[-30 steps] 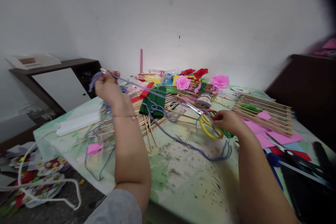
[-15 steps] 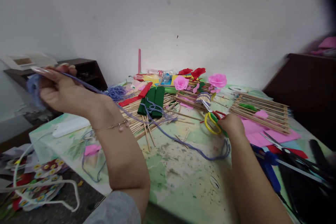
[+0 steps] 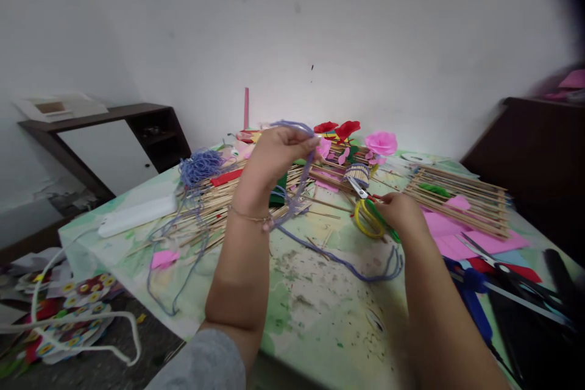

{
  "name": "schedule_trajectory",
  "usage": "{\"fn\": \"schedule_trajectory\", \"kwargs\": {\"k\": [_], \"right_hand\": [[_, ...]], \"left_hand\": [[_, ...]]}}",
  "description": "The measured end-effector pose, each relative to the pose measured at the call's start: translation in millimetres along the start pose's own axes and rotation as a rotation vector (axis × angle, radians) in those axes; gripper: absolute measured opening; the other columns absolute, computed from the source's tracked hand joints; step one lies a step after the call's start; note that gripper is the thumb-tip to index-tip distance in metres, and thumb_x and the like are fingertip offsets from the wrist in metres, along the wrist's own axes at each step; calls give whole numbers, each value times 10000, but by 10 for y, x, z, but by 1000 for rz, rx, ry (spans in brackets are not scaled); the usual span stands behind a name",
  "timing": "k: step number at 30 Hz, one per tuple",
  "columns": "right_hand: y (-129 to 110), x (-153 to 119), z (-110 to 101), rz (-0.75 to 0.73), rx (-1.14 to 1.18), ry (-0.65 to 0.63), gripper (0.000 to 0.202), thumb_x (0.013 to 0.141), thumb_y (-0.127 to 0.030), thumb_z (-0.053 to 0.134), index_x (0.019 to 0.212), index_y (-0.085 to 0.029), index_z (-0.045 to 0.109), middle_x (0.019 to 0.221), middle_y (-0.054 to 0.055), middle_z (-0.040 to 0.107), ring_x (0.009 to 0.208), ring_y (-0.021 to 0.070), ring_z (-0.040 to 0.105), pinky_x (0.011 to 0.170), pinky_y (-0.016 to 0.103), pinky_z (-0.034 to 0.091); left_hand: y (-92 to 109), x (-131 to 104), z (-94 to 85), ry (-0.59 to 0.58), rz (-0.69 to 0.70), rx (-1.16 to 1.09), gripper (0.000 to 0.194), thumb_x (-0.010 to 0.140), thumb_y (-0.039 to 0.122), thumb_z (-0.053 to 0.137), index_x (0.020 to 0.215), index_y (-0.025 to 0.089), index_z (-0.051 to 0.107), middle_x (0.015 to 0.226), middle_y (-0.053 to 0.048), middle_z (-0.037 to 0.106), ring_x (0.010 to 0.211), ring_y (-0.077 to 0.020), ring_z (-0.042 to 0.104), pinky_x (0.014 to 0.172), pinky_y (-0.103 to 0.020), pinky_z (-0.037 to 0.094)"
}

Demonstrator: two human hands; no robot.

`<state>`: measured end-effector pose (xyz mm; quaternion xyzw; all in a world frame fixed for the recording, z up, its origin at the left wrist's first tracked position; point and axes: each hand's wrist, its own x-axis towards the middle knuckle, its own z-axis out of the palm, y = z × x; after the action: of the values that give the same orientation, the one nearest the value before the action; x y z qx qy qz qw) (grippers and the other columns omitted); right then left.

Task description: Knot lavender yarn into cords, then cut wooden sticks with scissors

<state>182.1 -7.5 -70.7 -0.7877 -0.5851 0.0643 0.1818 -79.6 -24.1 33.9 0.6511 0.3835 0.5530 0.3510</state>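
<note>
My left hand (image 3: 278, 158) is raised over the middle of the table, its fingers pinched on strands of purple yarn (image 3: 305, 180). The yarn loops over the fingers and hangs down to the table, where a length of it runs right in a curve below the scissors. My right hand (image 3: 402, 213) rests low at the right, closed on the scissors (image 3: 358, 187) with yellow, green and red on the handles. Their blades point up and left, towards a small stick fence (image 3: 357, 174) bound with purple. Behind my left hand, a dark green piece (image 3: 277, 196) is partly hidden.
A tangle of purple yarn (image 3: 201, 167) lies at left beside thin wooden sticks (image 3: 219, 204) and a white power strip (image 3: 137, 216). Pink paper flowers (image 3: 381, 142) stand at the back. A stick frame (image 3: 461, 198), black scissors (image 3: 503, 269) and a blue glue gun (image 3: 475, 298) are at right.
My left hand has swung from the far left to the table's middle, bringing the purple yarn along. My right hand has stayed nearly in place with the scissors.
</note>
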Motion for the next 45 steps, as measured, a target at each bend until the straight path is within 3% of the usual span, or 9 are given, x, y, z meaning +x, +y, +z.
{"fn": "schedule_trajectory", "kwargs": {"k": [3,4,7,10,19,26,34,40,45], "right_hand": [[-166,-125,-211,-79,200,22,306,802,-351,541,975,-161,707,900,94,724,819,215,656,660,275,448],[-227,-179,-274,-110,396,34,299,786,-349,573,969,-152,706,883,87,723,798,203,654,677,275,462],[-381,-340,-414,-230,941,-57,292,708,-376,684,904,-162,719,852,62,719,780,174,644,757,302,494],[-438,-438,-475,-326,1186,-136,312,682,-432,723,879,-190,738,834,41,710,761,146,630,792,322,504],[-461,-486,-508,-508,1119,-139,302,692,-403,744,961,-266,748,991,34,682,947,188,606,856,337,480],[-512,-437,-404,-498,1111,23,170,672,-355,749,817,-268,766,857,20,646,842,171,584,777,321,476],[-519,-427,-364,-398,1325,-91,191,640,-351,774,744,-203,712,797,20,669,793,165,612,766,326,483],[-512,-420,-393,-360,1358,-90,229,620,-370,787,738,-192,705,765,19,670,787,164,614,795,336,473],[-507,-412,-400,-375,1364,-64,194,628,-349,787,730,-199,718,791,19,668,771,151,596,759,319,469]], "left_hand": [[-16,4,187,-163,4,70,127,772,204,668,682,116,688,644,-29,667,635,-134,626,675,-288,507],[-31,7,240,-220,6,97,142,772,220,664,674,120,688,650,-30,672,638,-134,624,668,-284,504],[-77,9,371,-347,13,175,181,773,280,653,677,133,692,663,-31,679,642,-131,612,648,-276,496],[-70,-12,459,-395,6,229,189,772,313,645,717,141,702,693,-39,688,670,-138,612,654,-276,493],[7,-89,524,-557,13,316,165,765,231,607,665,134,695,661,-38,685,651,-135,623,662,-267,487],[-124,-41,539,-687,63,361,159,756,238,606,704,137,717,656,-38,699,663,-135,646,658,-246,494],[-139,-34,542,-701,-45,280,144,747,217,604,706,120,702,670,-48,697,629,-123,635,664,-249,513],[-182,10,457,-579,-86,-58,249,750,187,643,990,154,702,957,-69,722,885,-152,661,839,-297,513],[-117,-8,494,-372,-72,-141,305,750,324,690,1017,180,712,1014,-67,714,944,-181,650,867,-325,510]]}}
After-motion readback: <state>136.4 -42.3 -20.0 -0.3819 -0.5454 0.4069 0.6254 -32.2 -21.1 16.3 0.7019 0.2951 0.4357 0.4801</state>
